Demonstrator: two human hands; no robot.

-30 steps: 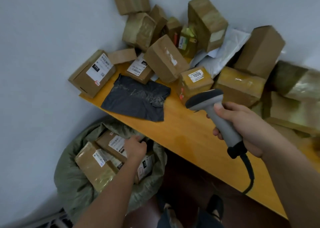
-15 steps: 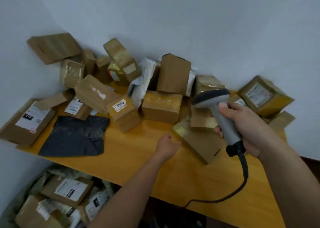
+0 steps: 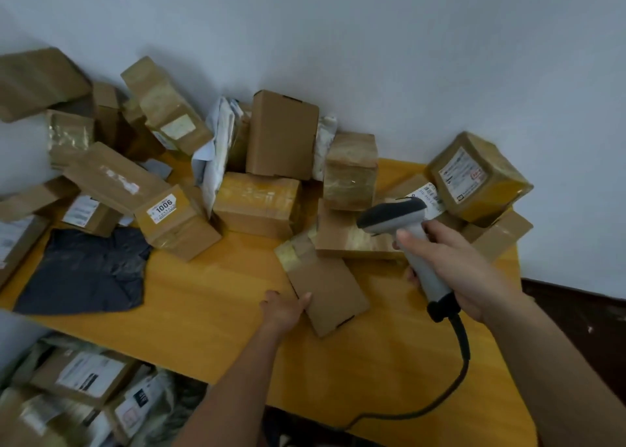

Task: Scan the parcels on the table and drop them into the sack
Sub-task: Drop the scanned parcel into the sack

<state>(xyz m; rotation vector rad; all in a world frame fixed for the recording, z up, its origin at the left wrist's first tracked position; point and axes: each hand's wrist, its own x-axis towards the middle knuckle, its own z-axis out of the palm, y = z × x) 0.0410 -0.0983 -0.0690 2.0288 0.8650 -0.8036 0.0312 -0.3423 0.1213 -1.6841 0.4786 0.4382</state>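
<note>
Left hand (image 3: 283, 311) grasping near edge of flat cardboard parcel (image 3: 325, 290) lying just beside scanner (image 3: 404, 239), which right hand (image 3: 454, 270) clenches; parcel looks light, stiff, tape-slick—grip across its narrow sides.

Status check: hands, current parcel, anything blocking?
Left hand gripping near edge of flat brown parcel on table. Right hand holding scanner above it. Parcel's far end tucked under stacked box.

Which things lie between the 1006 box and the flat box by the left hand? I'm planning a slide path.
Nothing: only bare table separates the 1006 box from the flat box in the head view.
</note>
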